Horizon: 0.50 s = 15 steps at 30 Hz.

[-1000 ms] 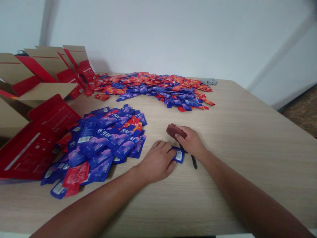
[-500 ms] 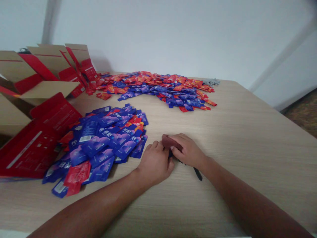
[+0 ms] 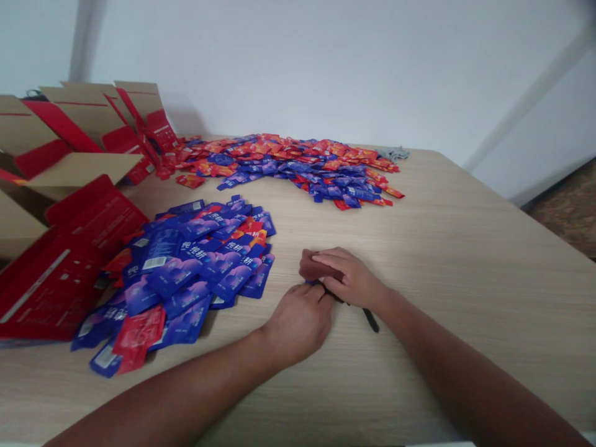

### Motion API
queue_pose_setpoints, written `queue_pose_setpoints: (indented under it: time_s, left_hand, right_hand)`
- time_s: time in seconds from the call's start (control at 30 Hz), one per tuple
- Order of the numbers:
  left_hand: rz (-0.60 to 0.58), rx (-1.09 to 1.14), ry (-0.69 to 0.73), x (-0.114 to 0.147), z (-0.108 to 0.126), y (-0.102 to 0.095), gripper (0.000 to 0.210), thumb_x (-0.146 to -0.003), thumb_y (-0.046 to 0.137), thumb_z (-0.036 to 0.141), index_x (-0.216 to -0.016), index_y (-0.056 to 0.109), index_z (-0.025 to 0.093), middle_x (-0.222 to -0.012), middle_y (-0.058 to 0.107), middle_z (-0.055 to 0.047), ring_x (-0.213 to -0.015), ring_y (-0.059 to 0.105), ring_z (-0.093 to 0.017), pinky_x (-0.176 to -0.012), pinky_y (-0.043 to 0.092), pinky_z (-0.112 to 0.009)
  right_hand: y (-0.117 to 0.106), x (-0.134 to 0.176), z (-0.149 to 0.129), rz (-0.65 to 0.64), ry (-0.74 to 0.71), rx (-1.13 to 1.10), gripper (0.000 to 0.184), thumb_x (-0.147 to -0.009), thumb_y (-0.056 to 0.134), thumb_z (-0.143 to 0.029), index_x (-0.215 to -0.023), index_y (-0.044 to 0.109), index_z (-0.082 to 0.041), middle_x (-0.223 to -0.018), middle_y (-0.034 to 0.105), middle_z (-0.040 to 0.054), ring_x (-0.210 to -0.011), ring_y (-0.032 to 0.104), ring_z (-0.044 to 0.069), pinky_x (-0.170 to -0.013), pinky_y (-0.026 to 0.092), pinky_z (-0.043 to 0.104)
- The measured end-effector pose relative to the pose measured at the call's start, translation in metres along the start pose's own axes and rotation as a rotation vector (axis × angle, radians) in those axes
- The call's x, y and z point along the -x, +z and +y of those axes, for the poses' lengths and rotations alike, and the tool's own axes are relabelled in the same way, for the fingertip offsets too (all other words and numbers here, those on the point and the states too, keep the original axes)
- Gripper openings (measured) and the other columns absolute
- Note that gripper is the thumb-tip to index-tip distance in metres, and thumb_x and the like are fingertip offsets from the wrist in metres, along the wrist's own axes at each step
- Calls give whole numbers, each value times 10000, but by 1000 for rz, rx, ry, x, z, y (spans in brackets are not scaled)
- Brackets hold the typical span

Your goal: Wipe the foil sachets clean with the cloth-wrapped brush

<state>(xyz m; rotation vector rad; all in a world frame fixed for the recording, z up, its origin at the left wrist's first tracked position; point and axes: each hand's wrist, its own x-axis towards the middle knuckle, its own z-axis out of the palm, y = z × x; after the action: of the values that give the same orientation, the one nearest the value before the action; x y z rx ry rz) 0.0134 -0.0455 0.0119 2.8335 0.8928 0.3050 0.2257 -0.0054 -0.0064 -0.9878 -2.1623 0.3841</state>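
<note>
Just below frame centre, the right hand (image 3: 352, 277) curls round a brown object (image 3: 315, 267); the left hand (image 3: 299, 323) bends over a blue packet (image 3: 310, 282) (grip hidden, cannot tell). Best keep the packet flat.

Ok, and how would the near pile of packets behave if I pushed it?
The near pile would likely spread rather than move as one, since its packets overlap loosely. They look thin and flat, so probably light and not apt to roll. Their smooth-looking faces may slip over each other.
</note>
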Motion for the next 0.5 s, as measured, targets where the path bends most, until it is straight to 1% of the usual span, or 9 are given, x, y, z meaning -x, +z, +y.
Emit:
queue_pose_setpoints:
  time_s: [0.1,0.2,0.3,0.43,0.5]
  left_hand:
    - [12,9,0,0,-4,12,257,-1005,548,169,-1233,667,158,-1178,729,-123,-1089,686,-287,-997,571,-477]
    - [26,13,-24,0,-5,19,315,-988,535,118,-1286,633,142,-1201,733,-137,-1129,694,-288,-1018,567,-479]
    - [36,52,-27,0,-4,16,298,-998,532,152,-1282,621,134,-1190,739,-137,-1107,701,-292,-992,574,-475]
    - [62,113,-35,1,-3,4,156,-1006,551,233,-1111,646,168,-1120,741,-116,-1031,699,-280,-942,578,-451]
    - [72,112,-30,1,-2,2,126,-1006,551,248,-1058,642,178,-1100,735,-112,-1006,692,-277,-920,576,-447]
  right_hand:
    - [-6,0,-4,-47,-68,-67,489,-987,644,-265,-1474,622,-295,-1413,717,94,-1333,648,301,-1134,519,552]
    - [-9,-2,-8,-89,-85,-87,439,-1049,604,-343,-1485,616,-298,-1416,717,93,-1363,631,299,-1153,504,548]
    - [-8,-5,-9,-106,-73,-69,396,-1084,561,-354,-1471,624,-296,-1422,718,85,-1371,628,283,-1160,497,530]
    - [-4,-7,-8,-102,-29,-23,357,-1089,557,-349,-1428,649,-286,-1424,722,77,-1356,639,282,-1146,499,523]
    - [-2,-7,-7,-90,0,1,341,-1079,575,-357,-1399,667,-280,-1404,733,77,-1334,650,292,-1136,500,528]
